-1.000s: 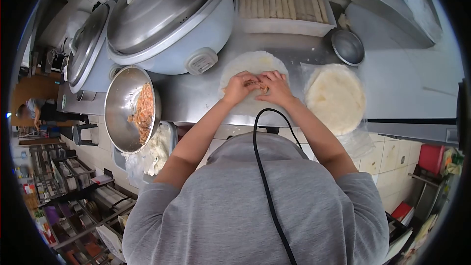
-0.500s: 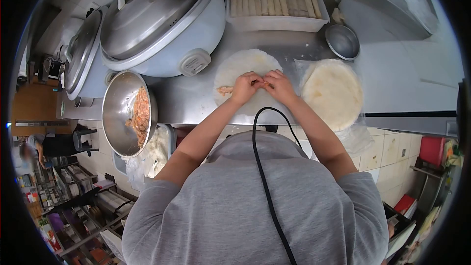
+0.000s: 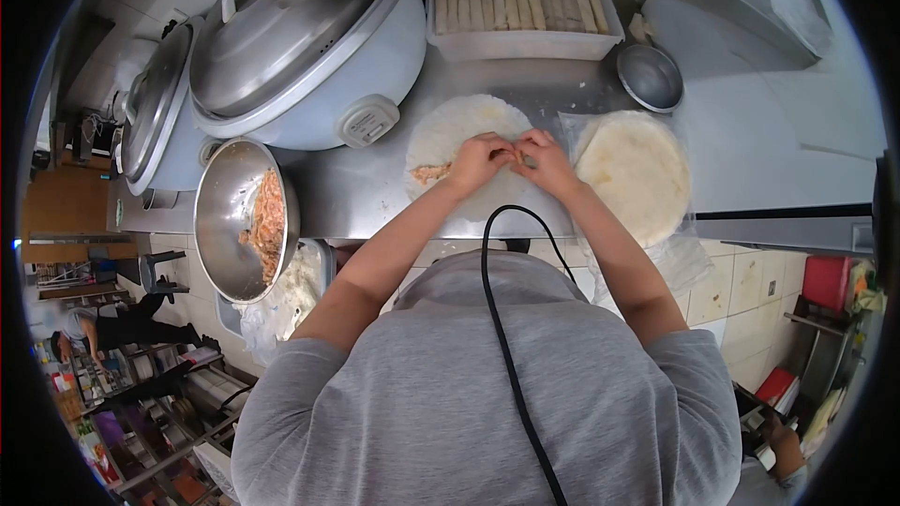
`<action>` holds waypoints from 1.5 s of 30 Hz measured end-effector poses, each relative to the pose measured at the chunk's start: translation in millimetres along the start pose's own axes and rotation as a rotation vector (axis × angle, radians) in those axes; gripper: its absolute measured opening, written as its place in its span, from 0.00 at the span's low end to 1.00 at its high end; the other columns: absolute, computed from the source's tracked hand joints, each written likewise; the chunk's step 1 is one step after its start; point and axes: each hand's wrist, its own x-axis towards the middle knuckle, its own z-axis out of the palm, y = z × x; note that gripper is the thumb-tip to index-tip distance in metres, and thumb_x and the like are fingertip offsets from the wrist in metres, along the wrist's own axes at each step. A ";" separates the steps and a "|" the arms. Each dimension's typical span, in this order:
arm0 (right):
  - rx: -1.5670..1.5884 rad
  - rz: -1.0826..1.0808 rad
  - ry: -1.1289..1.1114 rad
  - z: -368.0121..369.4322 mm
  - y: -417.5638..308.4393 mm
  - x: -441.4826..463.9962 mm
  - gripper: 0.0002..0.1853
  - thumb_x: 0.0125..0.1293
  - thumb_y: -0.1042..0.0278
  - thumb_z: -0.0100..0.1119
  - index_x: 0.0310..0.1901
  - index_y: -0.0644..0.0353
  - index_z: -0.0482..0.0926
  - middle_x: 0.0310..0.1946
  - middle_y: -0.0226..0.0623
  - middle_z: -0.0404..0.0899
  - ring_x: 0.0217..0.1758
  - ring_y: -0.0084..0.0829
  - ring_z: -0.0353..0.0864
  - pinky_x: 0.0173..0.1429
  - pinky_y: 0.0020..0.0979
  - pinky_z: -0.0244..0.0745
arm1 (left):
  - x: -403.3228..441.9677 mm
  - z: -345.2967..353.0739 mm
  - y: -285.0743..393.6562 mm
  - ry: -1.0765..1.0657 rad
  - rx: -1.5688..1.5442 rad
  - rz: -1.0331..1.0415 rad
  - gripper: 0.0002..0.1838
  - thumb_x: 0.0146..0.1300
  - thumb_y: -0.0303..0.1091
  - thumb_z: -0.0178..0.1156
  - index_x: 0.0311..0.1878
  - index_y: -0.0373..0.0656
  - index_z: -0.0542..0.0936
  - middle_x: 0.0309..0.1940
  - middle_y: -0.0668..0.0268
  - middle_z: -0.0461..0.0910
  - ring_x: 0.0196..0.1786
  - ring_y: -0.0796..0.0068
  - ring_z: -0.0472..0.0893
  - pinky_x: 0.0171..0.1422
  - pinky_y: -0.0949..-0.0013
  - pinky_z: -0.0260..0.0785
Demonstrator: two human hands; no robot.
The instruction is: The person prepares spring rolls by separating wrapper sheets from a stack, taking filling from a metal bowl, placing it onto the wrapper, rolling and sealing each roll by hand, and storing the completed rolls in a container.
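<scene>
A thin round wrapper, pale and translucent, lies flat on the steel counter in front of me. Along its lower part runs a strip of orange minced filling, whose left end shows beside my wrist. My left hand rests over the middle of the wrapper, fingers bent and pinched on the filling. Close against it, my right hand is curled at the wrapper's right side, fingertips pinching the filling too. Most of what lies between the fingertips is hidden. To the right sits a stack of round wrappers on clear plastic.
A steel bowl of orange filling stands tilted at the counter's left edge. Behind are two large lidded cookers, a white tray of long rolls, and a small metal bowl. Other people are visible at lower left and lower right.
Both hands have shifted slightly right along the strip, my right hand more. The person at left has bent over, and another person's arm has appeared at lower right.
</scene>
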 end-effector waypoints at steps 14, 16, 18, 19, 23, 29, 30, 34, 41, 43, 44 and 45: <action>-0.061 0.064 -0.141 -10.9 5.3 0.6 0.13 0.51 0.65 0.65 0.40 0.53 0.83 0.44 0.30 0.75 0.48 0.35 0.70 0.56 0.35 0.66 | -48.0 -52.5 5.3 -0.005 0.179 -0.156 0.23 0.52 0.28 0.64 0.54 0.45 0.76 0.37 0.58 0.80 0.41 0.59 0.79 0.47 0.62 0.71; -0.086 0.072 -0.159 -12.6 4.5 3.9 0.15 0.51 0.63 0.65 0.42 0.52 0.82 0.45 0.31 0.75 0.49 0.35 0.70 0.56 0.35 0.66 | -65.5 -69.1 -10.1 0.035 0.144 -0.220 0.30 0.51 0.25 0.65 0.60 0.46 0.72 0.40 0.59 0.80 0.42 0.60 0.79 0.48 0.62 0.71; -0.115 0.083 -0.175 -11.1 -3.3 10.1 0.17 0.51 0.61 0.65 0.44 0.52 0.82 0.46 0.31 0.74 0.50 0.35 0.70 0.57 0.35 0.65 | -79.3 -84.2 -17.7 0.065 0.156 -0.238 0.31 0.50 0.24 0.65 0.60 0.46 0.72 0.40 0.60 0.80 0.42 0.62 0.79 0.48 0.63 0.71; -0.149 0.018 -0.121 -5.7 -14.2 15.6 0.18 0.50 0.60 0.65 0.45 0.52 0.81 0.46 0.31 0.74 0.51 0.35 0.70 0.57 0.36 0.65 | -84.1 -87.8 -19.8 0.089 0.162 -0.255 0.32 0.49 0.22 0.66 0.60 0.46 0.72 0.40 0.61 0.81 0.42 0.63 0.79 0.48 0.64 0.71; -0.199 -0.137 -0.249 54.8 -40.8 38.2 0.28 0.49 0.58 0.68 0.54 0.52 0.75 0.49 0.32 0.72 0.54 0.36 0.69 0.55 0.36 0.67 | -93.0 -94.0 -22.6 0.111 0.195 -0.264 0.30 0.49 0.23 0.66 0.59 0.46 0.74 0.40 0.61 0.81 0.41 0.63 0.78 0.48 0.65 0.71; -0.090 -0.093 -0.391 98.9 -71.9 60.1 0.21 0.49 0.57 0.67 0.46 0.53 0.78 0.45 0.32 0.73 0.53 0.36 0.70 0.53 0.36 0.68 | -98.6 -88.1 -33.4 0.240 0.125 -0.207 0.15 0.49 0.25 0.66 0.43 0.41 0.81 0.36 0.62 0.81 0.39 0.65 0.77 0.46 0.67 0.70; -0.091 -0.095 -0.393 98.8 -70.8 60.4 0.21 0.49 0.57 0.67 0.46 0.53 0.78 0.45 0.32 0.73 0.53 0.36 0.70 0.53 0.36 0.68 | -99.0 -86.0 -33.1 0.265 0.120 -0.230 0.12 0.48 0.26 0.67 0.39 0.41 0.82 0.35 0.62 0.81 0.38 0.63 0.77 0.44 0.66 0.69; -0.127 -0.052 -0.251 79.3 -68.7 55.1 0.14 0.50 0.60 0.66 0.39 0.54 0.79 0.39 0.30 0.75 0.49 0.35 0.71 0.52 0.37 0.68 | -94.3 -85.0 -25.7 0.299 0.146 -0.262 0.11 0.46 0.30 0.69 0.35 0.41 0.82 0.33 0.62 0.81 0.38 0.61 0.76 0.42 0.64 0.69; -0.146 -0.078 -0.226 54.3 -34.2 41.9 0.13 0.49 0.60 0.66 0.36 0.54 0.79 0.38 0.29 0.74 0.49 0.33 0.71 0.53 0.36 0.66 | -60.0 -46.5 -12.5 0.242 0.179 -0.106 0.12 0.43 0.33 0.70 0.33 0.44 0.82 0.32 0.66 0.81 0.39 0.61 0.76 0.45 0.63 0.68; -0.141 -0.070 -0.191 62.2 -23.4 35.2 0.12 0.50 0.60 0.66 0.35 0.53 0.80 0.37 0.28 0.75 0.49 0.33 0.71 0.53 0.36 0.66 | -57.9 -40.4 -13.8 0.240 0.189 -0.065 0.10 0.44 0.32 0.69 0.32 0.44 0.82 0.32 0.66 0.81 0.39 0.62 0.77 0.45 0.63 0.68; -0.131 -0.073 -0.162 67.4 -16.8 31.0 0.12 0.50 0.60 0.66 0.35 0.53 0.80 0.37 0.28 0.75 0.49 0.32 0.71 0.53 0.36 0.66 | -57.5 -38.1 -14.8 0.246 0.204 -0.031 0.09 0.45 0.32 0.69 0.31 0.45 0.82 0.31 0.67 0.81 0.38 0.62 0.77 0.45 0.63 0.68; -0.131 -0.063 -0.157 66.2 -16.8 29.4 0.12 0.50 0.60 0.66 0.35 0.53 0.80 0.37 0.28 0.75 0.49 0.32 0.71 0.53 0.36 0.66 | -57.1 -36.1 -15.9 0.236 0.201 -0.028 0.09 0.45 0.32 0.69 0.31 0.45 0.82 0.31 0.67 0.81 0.38 0.62 0.77 0.45 0.63 0.68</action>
